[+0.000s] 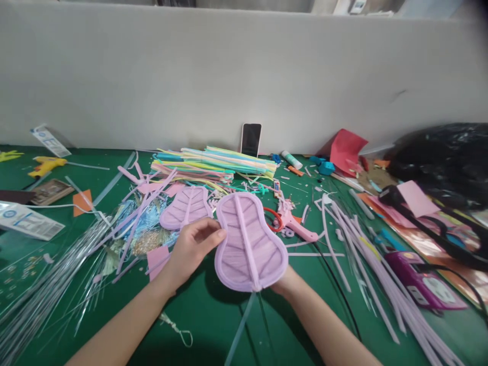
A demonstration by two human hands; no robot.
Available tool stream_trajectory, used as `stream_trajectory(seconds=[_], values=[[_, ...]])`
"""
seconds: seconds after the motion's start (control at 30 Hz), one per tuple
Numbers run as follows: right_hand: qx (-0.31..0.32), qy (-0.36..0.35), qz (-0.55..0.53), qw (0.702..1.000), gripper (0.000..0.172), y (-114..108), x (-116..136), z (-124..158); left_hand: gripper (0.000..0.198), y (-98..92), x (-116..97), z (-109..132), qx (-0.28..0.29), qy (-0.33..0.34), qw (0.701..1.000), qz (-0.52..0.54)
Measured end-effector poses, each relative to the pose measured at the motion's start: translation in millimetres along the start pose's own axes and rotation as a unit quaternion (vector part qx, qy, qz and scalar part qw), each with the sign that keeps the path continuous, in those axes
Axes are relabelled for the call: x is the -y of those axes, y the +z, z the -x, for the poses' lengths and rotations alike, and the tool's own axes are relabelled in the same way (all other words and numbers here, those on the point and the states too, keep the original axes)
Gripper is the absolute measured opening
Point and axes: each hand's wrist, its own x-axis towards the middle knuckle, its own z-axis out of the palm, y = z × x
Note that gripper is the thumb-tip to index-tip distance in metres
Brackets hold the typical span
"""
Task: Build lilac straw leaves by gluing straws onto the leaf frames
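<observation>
A lilac leaf-shaped piece (263, 249), with a fuzzy pipe-cleaner rim, midrib and side veins, is raised above the table. My left hand (198, 244) pinches its left edge between thumb and fingers. Behind its lower right edge my right hand (282, 282) holds it, the fingers hidden by the piece. From its bottom end a pale translucent stick (241, 328) runs down toward me. A second lilac leaf-shaped piece (185, 208) lies on the table just beyond my left hand.
Pink glue gun (301, 229) and lilac pipe cleaners (366, 259) lie right, near a purple device (427, 282). Coloured pipe cleaners (213, 165) and a propped phone (251, 139) stand behind. Silvery strands (68, 269) and a yellow glue gun (48, 165) lie left. A black bag (442, 162) sits far right.
</observation>
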Motion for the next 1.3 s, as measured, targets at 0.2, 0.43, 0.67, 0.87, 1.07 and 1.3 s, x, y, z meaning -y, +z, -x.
stream_trajectory(seconds=[0.2,0.43,0.67,0.87,1.07,1.3], values=[[-0.029,-0.106,0.163,0.980,0.041,-9.3,25.3,-10.9,0.017,-7.7,7.6,-7.6,-0.018,0.005,1.000,-0.019],[-0.004,-0.146,0.288,0.946,0.040,-5.9,14.9,-8.2,0.032,-6.3,9.6,-11.3,0.001,0.009,0.998,-0.069],[-0.009,-0.155,0.313,0.937,0.045,-9.3,12.1,-9.1,0.039,-7.9,14.6,-12.1,0.005,0.004,0.995,-0.097],[-0.016,-0.153,0.307,0.939,0.043,-10.3,10.0,-10.7,0.036,-7.3,15.4,-12.7,0.016,-0.021,0.998,-0.058],[-0.004,-0.133,0.313,0.941,0.046,-10.7,7.3,-13.3,0.030,-10.4,12.9,-12.3,0.053,-0.053,0.997,-0.027],[-0.008,-0.135,0.333,0.933,0.049,-12.6,5.4,-15.6,0.034,-12.9,9.5,-13.4,0.068,-0.104,0.992,0.015]])
